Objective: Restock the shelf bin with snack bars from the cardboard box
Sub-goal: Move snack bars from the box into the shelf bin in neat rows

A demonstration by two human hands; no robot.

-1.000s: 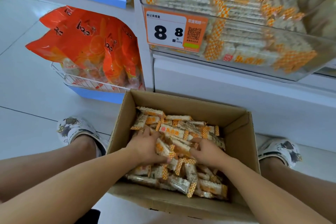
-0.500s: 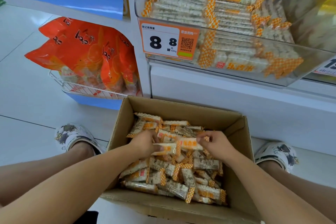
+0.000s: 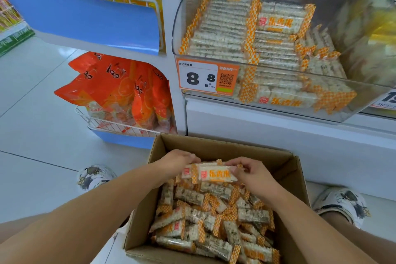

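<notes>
head view looking down into an open brown cardboard box point(image 3: 296, 176) on the floor at the bottom centre of the frame, packed with loose orange-and-white wrapped snack bars point(image 3: 214, 221). both hands are over the far end of the box and together hold a small bunch of the same bars point(image 3: 211, 174) level, just above the pile. left hand point(image 3: 176, 162) has its fingers curled round the left end of the bunch, right hand point(image 3: 254, 174) pinches the right end with thumb and bent fingers, so both are clamped on it, not loose. the two hands sit near each other with only the bars between them.

clear plastic shelf bin point(image 3: 364, 96) sits in the upper right of the frame, already holding neat rows of bars, with an orange-and-white price tag point(image 3: 207, 77) on its front left corner. orange snack bags point(image 3: 120, 90) in a white wire basket point(image 3: 115, 126) are at left centre. patterned white shoes point(image 3: 94, 177) show on either side of the box.
</notes>
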